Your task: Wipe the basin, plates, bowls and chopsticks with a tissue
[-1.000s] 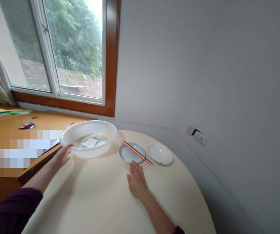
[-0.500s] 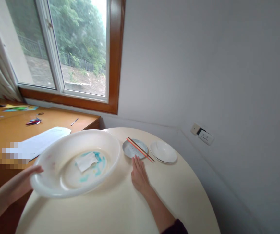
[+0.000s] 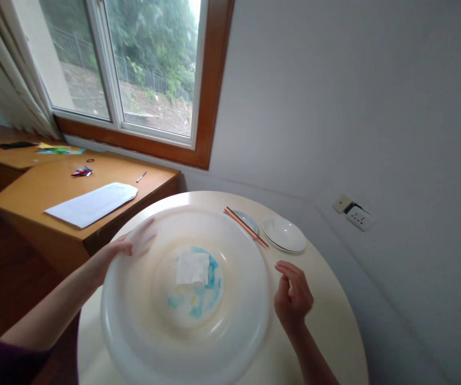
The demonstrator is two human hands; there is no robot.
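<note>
A large white, translucent plastic basin fills the middle, tilted toward me. Its left rim is gripped by my left hand, thumb inside and fingers showing dimly through the wall. On the basin's floor lies a white folded tissue, over blue-green marks. Just off the right rim, my right hand is empty, its fingers loosely bent and the thumb apart from them. Beyond it, a pair of chopsticks rests across a small greyish plate, partly hidden by the basin. White plates, seemingly stacked, stand to the right.
The round cream table carries all of this. At the left, a wooden desk holds a white paper sheet, a pen and small coloured items. A wall socket is on the right, a window behind.
The basin has moved right and closer to me, now covering part of the greyish plate. My right hand has left the plate's near edge, shifting right with its fingers bent. The view has shifted.
</note>
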